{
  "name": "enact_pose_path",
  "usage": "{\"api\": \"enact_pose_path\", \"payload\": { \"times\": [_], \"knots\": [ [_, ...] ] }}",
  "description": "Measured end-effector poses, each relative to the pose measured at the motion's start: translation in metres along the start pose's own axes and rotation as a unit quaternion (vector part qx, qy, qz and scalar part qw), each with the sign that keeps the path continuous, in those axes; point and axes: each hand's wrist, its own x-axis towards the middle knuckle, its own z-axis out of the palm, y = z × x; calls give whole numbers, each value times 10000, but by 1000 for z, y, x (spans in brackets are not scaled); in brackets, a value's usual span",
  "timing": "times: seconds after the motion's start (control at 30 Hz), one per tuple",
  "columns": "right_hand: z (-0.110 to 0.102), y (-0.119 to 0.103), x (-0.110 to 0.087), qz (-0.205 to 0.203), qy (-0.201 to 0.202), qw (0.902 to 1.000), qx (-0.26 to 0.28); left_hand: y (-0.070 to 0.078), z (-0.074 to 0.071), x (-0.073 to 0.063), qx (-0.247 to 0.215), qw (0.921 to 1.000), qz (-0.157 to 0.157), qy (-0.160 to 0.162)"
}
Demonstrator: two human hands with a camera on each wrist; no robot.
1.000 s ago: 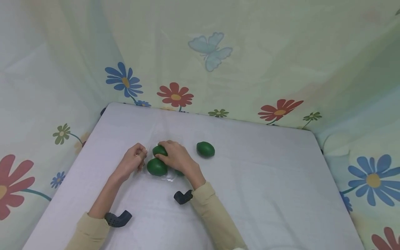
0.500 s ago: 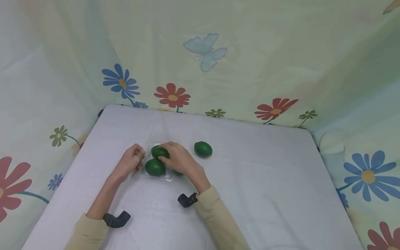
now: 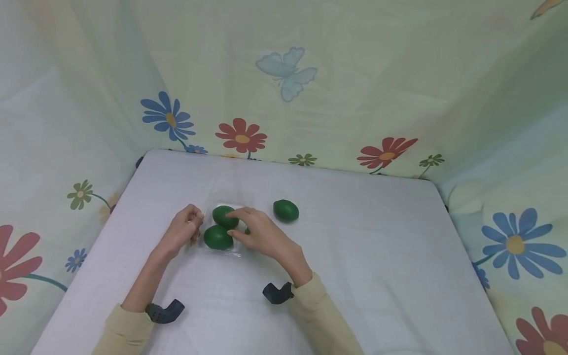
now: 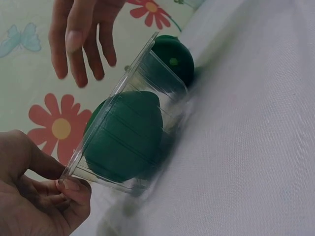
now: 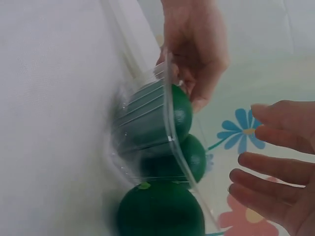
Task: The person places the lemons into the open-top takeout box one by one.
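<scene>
A clear plastic tray (image 3: 235,253) holds two green limes, a far lime (image 3: 224,216) and a near lime (image 3: 217,238). My left hand (image 3: 184,229) pinches the tray's left rim between thumb and fingers, as the left wrist view shows. Over the tray's right side my right hand (image 3: 264,235) hovers with fingers spread; in the right wrist view it stands apart from the limes and holds nothing. A third lime (image 5: 160,211) lies outside the tray, against or close to its right side, mostly hidden under the right hand in the head view.
Another green lime (image 3: 286,210) lies by itself on the white-covered table (image 3: 364,256), to the right of the tray. A flowered curtain (image 3: 355,88) rises behind the table and along its sides. Black wrist-worn devices (image 3: 165,311) sit at both cuffs.
My right hand has let go of the far lime in the tray and drawn back to the right, its fingers spreading. My left hand keeps its pinch on the rim.
</scene>
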Motion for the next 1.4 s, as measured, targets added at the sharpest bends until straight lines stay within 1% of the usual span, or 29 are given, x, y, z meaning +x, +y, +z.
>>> {"api": "enact_pose_path", "payload": {
  "times": [0.1, 0.2, 0.4, 0.6, 0.73, 0.87, 0.93, 1.03, 1.13, 1.27, 1.4],
  "knots": [
    [-8, -6, -8, -14, 80, 9999, -86, 1, -2, 0, 13, 10000, 42, -1],
    [-14, -9, -14, 71, 169, 9995, -243, 1, -4, 0, 9, 10000, 51, 22],
    [-19, -3, -22, 156, 537, 9975, -439, 0, -8, 3, -33, 10000, 23, 65],
    [-21, 15, -28, 41, 986, 9909, -915, 0, -7, 3, -20, 10000, -32, 34],
    [-21, 31, -31, 206, 1387, 9836, -1135, 0, -6, 3, -2, 10000, -27, 26],
    [-18, 51, -32, 423, 1756, 9770, -1132, -1, -4, 1, -33, 9999, -85, 45],
    [-16, 60, -32, 483, 1867, 9749, -1112, -2, -3, 0, -22, 9999, -122, 57],
    [-12, 73, -31, 566, 1918, 9740, -1064, -3, -2, 0, -40, 9999, -132, 82],
    [-8, 83, -32, 710, 1882, 9744, -1009, -3, -1, 1, -96, 9999, -116, 60],
    [-3, 92, -32, 1037, 1753, 9736, -1028, -5, 0, 2, -149, 9998, -103, 6],
    [1, 99, -34, 1405, 1656, 9705, -1043, -4, 1, 1, -183, 9998, -93, 6]
  ]
}}
